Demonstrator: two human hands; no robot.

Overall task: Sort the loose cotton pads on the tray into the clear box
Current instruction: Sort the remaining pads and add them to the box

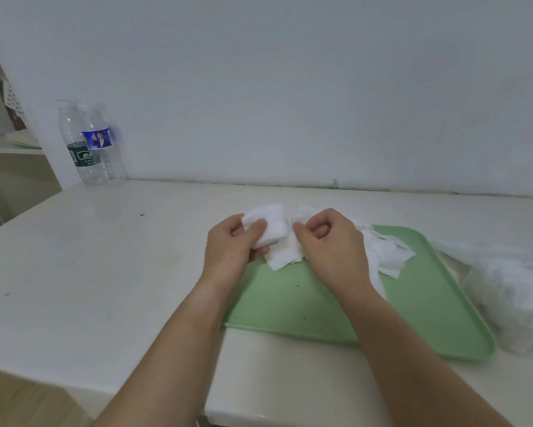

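Materials and surface finishes
Tabletop (105,272): white, smooth, faintly glossy, with small marks. Tray (428,303): green plastic, smooth, satin. Pads (274,229): white, soft, fibrous, matt. Box (511,303): clear thin plastic, hazy. Bottles (89,149): clear ribbed plastic, glossy printed labels. Wall (289,87): pale, matt, painted.

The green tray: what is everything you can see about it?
The green tray is a pale, smooth, plastic-looking rectangle with rounded corners and a low raised rim. It lies flat on the white table, turned at an angle. Loose white cotton pads are heaped on its far part; the near part is bare but for some dark specks. The left hand and right hand hold pads over its far end, and the clear box stands beside its right edge.
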